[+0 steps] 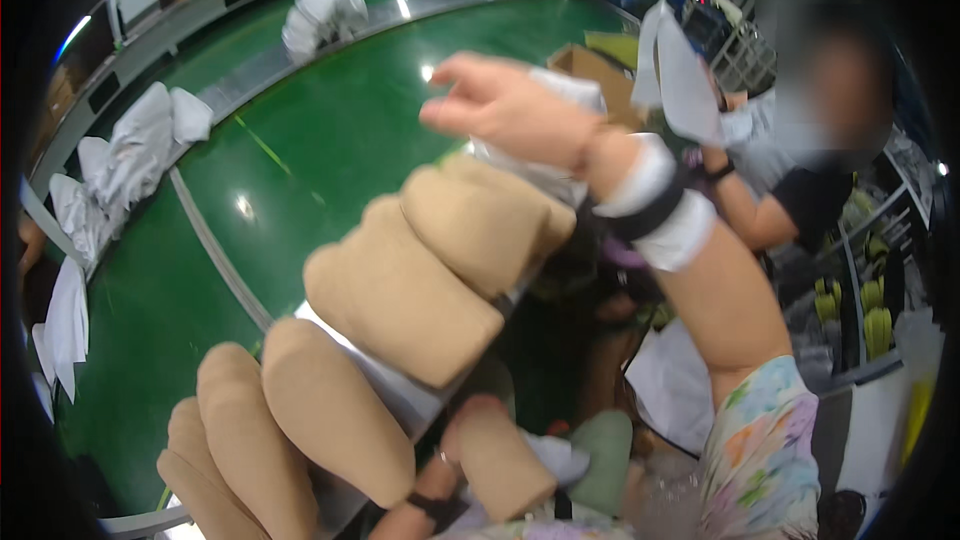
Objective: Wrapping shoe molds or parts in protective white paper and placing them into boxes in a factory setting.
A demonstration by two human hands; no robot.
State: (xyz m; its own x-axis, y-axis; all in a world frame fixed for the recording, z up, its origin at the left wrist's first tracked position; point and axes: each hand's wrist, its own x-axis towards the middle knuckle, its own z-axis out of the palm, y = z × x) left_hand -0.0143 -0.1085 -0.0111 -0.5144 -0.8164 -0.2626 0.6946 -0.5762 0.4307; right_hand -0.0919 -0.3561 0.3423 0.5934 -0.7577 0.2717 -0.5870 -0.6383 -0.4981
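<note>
My right hand (505, 115) reaches out over the far end of a row of beige padded pieces, its fingers slightly apart and nothing visible in them. A white cuff with a black band is around that wrist. Near the lower edge, my left hand (462, 432) grips the end of a beige rounded piece (505, 475); its fingers are partly hidden. Several like pieces lie side by side on a narrow pale metal surface (400, 390): a wide one (400, 290), another behind it (485, 215), and long rounded ones (335, 405) nearer me. Their exact kind is unclear.
At the right, a person (770, 150) holds pale flat sheets (685, 80). Behind my hand stands a cardboard box (600, 80). White bundles (130, 160) rest along a curved conveyor (240, 85) beyond the green floor (330, 150). A rack with yellow-green items (875, 310) stands right.
</note>
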